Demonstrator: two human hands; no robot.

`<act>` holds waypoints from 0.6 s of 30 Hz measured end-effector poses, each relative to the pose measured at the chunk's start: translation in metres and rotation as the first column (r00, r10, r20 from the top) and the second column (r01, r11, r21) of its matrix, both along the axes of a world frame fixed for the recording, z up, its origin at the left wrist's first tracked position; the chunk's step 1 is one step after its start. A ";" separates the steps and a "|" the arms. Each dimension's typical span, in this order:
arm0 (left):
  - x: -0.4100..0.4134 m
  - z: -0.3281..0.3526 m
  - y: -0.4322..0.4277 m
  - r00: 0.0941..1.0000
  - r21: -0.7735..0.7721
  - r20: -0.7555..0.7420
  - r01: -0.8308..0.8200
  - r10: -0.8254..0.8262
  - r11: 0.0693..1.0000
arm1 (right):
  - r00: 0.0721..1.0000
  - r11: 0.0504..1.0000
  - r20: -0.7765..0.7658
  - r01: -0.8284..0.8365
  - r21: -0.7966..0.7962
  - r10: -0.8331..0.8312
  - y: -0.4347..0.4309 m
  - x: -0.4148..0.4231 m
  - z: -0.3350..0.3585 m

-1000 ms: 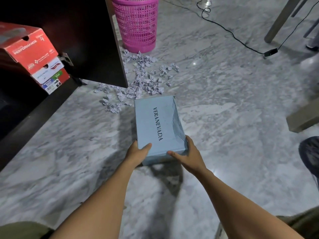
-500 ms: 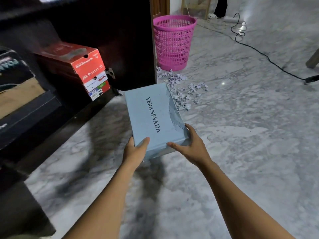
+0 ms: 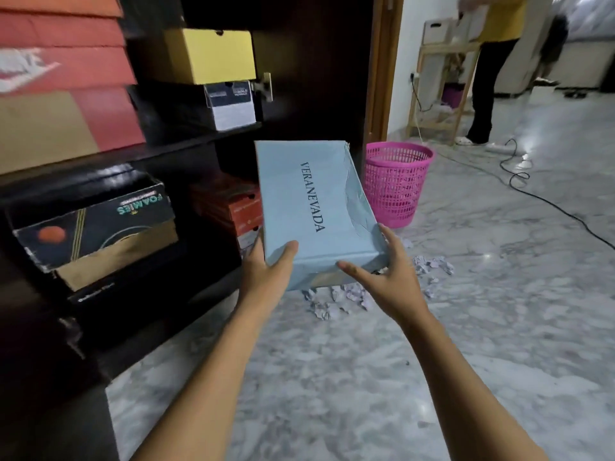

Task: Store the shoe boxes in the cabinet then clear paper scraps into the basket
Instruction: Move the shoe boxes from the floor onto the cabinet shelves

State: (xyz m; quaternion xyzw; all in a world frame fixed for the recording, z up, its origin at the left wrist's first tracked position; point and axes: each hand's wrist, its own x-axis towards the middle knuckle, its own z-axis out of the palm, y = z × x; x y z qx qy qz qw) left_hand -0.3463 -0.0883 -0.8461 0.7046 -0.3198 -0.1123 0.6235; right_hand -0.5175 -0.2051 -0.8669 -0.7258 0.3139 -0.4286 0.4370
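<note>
Since a second ago the box has risen off the floor; the left hand and right hand grip its near corners, before the cabinet. Storing is the step in hand; next, I think, it needs a free gap on a shelf.

From where I sit this reads as a home, probably a hall or living space. A dark wooden cabinet fills the left side, its shelves stacked with shoe boxes, a yellow box among them. The floor is grey-veined marble. A pink plastic basket stands by the cabinet's far corner, a power cable trails across the floor, and a light wooden rack stands against the white wall.
</note>
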 end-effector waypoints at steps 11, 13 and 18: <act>0.045 0.169 -0.017 0.954 -0.141 0.289 -0.042 0.082 0.989 | 0.982 0.978 0.177 -0.032 -0.205 0.070 -0.043 0.064 0.162; 0.061 0.197 -0.024 0.950 -0.208 0.303 -0.008 0.072 0.978 | 0.977 0.971 0.191 -0.043 -0.235 0.090 -0.050 0.081 0.189; 0.103 0.268 -0.048 0.971 -0.294 0.235 0.027 0.045 0.955 | 0.981 0.943 0.169 -0.032 -0.331 0.092 -0.071 0.125 0.268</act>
